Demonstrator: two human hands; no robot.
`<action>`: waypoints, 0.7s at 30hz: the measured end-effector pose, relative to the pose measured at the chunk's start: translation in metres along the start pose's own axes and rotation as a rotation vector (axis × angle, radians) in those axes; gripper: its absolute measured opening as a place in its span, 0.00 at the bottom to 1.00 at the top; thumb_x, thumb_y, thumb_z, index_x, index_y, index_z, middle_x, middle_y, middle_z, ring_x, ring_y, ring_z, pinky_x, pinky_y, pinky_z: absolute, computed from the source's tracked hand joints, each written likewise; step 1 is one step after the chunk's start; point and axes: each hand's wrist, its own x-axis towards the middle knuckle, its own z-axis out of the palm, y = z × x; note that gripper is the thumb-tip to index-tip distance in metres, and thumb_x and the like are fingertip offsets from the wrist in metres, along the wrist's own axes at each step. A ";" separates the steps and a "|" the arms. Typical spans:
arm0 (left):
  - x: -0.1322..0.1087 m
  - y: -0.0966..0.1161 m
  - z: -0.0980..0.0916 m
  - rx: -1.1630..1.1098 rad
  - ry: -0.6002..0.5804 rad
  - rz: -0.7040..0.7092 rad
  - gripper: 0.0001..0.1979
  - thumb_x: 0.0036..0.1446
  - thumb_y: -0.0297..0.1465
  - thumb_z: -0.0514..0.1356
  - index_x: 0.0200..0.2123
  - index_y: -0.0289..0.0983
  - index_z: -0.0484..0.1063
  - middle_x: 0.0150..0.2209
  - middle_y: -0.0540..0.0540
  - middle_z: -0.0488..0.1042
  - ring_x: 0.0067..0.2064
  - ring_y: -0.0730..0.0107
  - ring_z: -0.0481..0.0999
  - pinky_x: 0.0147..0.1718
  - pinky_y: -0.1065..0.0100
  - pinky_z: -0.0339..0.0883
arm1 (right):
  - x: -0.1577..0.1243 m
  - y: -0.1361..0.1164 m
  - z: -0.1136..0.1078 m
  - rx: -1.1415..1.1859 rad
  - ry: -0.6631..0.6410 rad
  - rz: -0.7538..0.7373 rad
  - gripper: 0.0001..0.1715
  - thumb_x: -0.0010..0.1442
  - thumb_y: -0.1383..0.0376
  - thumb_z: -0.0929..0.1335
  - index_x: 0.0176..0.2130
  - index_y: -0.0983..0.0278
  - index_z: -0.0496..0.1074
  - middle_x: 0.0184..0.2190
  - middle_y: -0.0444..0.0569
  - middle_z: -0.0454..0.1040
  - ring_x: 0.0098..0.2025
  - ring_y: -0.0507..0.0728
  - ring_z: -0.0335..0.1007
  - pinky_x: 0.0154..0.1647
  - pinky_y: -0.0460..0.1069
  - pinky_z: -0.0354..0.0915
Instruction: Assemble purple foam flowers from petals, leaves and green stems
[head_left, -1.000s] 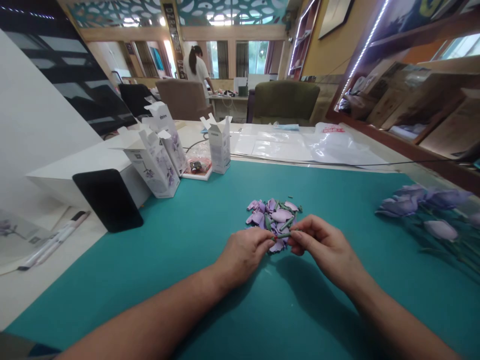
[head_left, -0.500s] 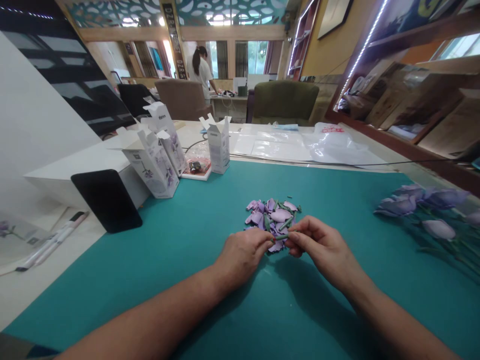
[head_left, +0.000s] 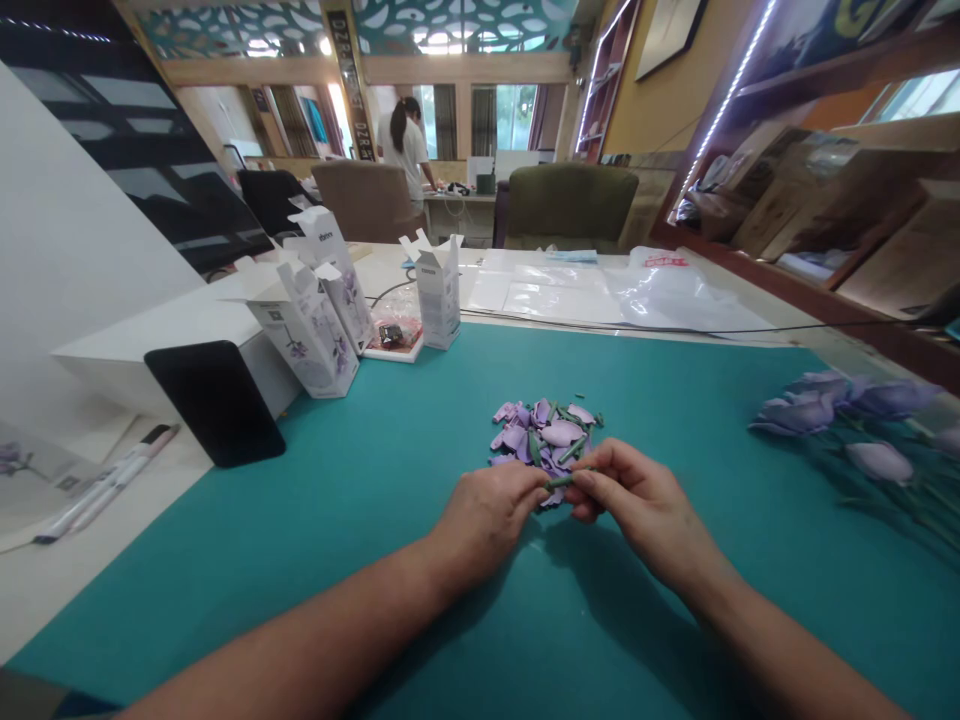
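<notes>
A small pile of purple petal pieces and green stem pieces (head_left: 546, 435) lies on the teal mat (head_left: 390, 470) in the middle. Just in front of the pile, my left hand (head_left: 487, 515) and my right hand (head_left: 637, 500) meet fingertip to fingertip. Both pinch a short green stem piece (head_left: 559, 482) held level between them, each hand closed on one end. My forearms rest low over the mat.
Several finished purple flowers (head_left: 847, 410) lie at the mat's right edge. Opened white boxes (head_left: 315, 300) and a black phone (head_left: 214, 400) stand at the left, with markers (head_left: 105, 490) beside them. Clear plastic bags (head_left: 600, 285) lie behind. A person (head_left: 405, 145) stands far back.
My two hands have drawn slightly closer together and lower, so less of the green stem piece shows between the fingertips. The person at the back has shifted a little right.
</notes>
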 end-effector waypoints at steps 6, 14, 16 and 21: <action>0.000 0.002 -0.002 0.010 0.005 0.019 0.13 0.63 0.31 0.50 0.40 0.39 0.74 0.36 0.47 0.75 0.38 0.69 0.73 0.38 0.69 0.64 | 0.001 0.001 -0.001 -0.120 -0.012 -0.053 0.18 0.55 0.51 0.67 0.32 0.63 0.67 0.23 0.46 0.74 0.25 0.52 0.69 0.28 0.48 0.65; -0.001 0.000 -0.002 0.057 0.008 0.018 0.13 0.63 0.32 0.50 0.43 0.39 0.73 0.38 0.46 0.76 0.40 0.66 0.74 0.40 0.67 0.65 | 0.000 0.006 0.000 -0.764 -0.016 -0.242 0.20 0.65 0.54 0.54 0.26 0.60 0.59 0.20 0.44 0.66 0.23 0.54 0.61 0.26 0.48 0.55; -0.002 -0.001 -0.002 0.061 0.005 0.018 0.13 0.63 0.31 0.50 0.43 0.39 0.73 0.38 0.46 0.76 0.40 0.66 0.74 0.39 0.67 0.65 | 0.000 0.007 0.001 -0.780 -0.027 -0.238 0.20 0.65 0.53 0.53 0.26 0.59 0.58 0.19 0.44 0.66 0.23 0.54 0.61 0.25 0.48 0.55; -0.002 -0.001 0.000 0.049 0.020 0.027 0.12 0.62 0.31 0.51 0.43 0.40 0.74 0.38 0.46 0.76 0.40 0.67 0.74 0.39 0.68 0.64 | -0.001 0.009 0.000 -0.769 -0.061 -0.252 0.21 0.65 0.53 0.53 0.26 0.59 0.57 0.19 0.44 0.66 0.23 0.54 0.61 0.26 0.47 0.55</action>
